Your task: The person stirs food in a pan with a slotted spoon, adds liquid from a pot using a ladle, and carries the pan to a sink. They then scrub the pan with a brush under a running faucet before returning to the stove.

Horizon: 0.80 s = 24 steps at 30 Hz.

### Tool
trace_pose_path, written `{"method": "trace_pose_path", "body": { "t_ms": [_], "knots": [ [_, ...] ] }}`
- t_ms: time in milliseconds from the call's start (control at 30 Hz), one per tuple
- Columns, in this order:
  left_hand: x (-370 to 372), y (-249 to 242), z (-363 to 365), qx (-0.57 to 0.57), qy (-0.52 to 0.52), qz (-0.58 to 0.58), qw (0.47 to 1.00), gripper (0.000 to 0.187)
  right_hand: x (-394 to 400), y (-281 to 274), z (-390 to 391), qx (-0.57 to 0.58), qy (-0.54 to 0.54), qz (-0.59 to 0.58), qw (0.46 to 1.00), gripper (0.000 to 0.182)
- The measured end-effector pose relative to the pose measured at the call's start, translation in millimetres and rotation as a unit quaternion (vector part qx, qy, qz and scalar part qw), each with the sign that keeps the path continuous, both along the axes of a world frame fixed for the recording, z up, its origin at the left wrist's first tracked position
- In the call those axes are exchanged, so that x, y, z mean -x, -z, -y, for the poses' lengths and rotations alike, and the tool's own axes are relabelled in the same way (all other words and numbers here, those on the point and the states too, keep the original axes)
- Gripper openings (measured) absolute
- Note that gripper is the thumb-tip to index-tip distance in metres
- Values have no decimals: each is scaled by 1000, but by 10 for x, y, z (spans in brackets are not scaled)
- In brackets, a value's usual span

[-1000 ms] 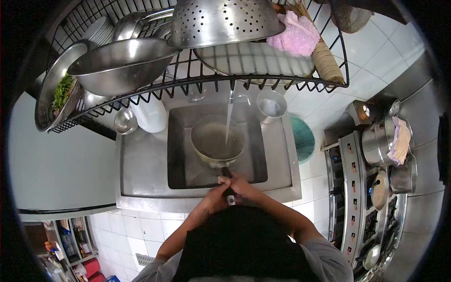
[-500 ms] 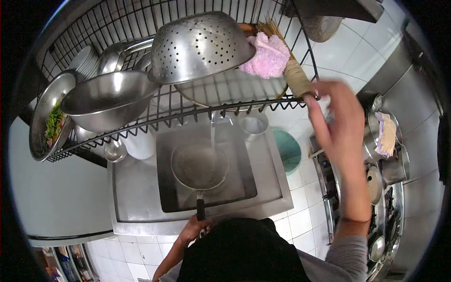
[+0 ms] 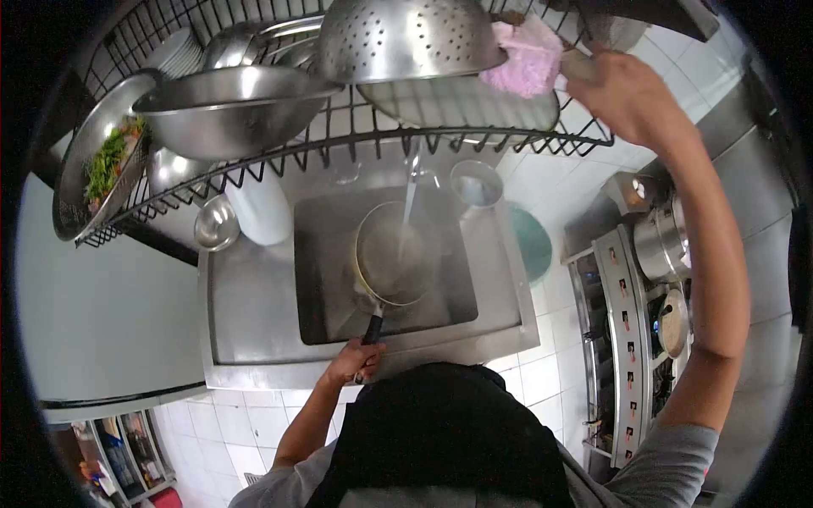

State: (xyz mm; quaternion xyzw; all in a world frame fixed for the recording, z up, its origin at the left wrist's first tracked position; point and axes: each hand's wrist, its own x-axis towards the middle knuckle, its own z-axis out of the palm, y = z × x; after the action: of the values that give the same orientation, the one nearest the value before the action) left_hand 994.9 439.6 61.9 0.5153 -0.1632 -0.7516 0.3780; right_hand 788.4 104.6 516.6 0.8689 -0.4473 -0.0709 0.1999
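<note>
My left hand (image 3: 356, 361) is wrapped round the black handle of a round pan (image 3: 394, 254), which sits tilted in the sink (image 3: 330, 326). Water runs from the tap (image 3: 412, 165) into the pan. Up at the right end of the black wire rack (image 3: 364, 140), my right hand (image 3: 622, 97) grips the wrapped handle of a brush (image 3: 577, 66). A pink cloth (image 3: 527, 59) lies just left of that handle, beside an upturned steel colander (image 3: 406, 38).
On the rack's left are a steel bowl (image 3: 229, 110) and a strainer (image 3: 114, 165) with chopped greens. A metal cup (image 3: 476, 184) stands behind the sink; a green bucket (image 3: 531, 244) is right of it. The stove (image 3: 622, 313) is at the right.
My right hand has moved up and closed round the brush handle. The pan has shifted right and its handle has turned in my left hand. The whole view has shifted too.
</note>
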Motion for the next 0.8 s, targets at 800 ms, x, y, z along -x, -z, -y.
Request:
{"method": "trace_pose_path", "body": {
  "t_ms": [800],
  "knots": [
    [-452, 293, 154, -24, 68, -347, 935, 41, 1640, 1245, -1605, -442, 93, 457, 766, 47]
  ]
}}
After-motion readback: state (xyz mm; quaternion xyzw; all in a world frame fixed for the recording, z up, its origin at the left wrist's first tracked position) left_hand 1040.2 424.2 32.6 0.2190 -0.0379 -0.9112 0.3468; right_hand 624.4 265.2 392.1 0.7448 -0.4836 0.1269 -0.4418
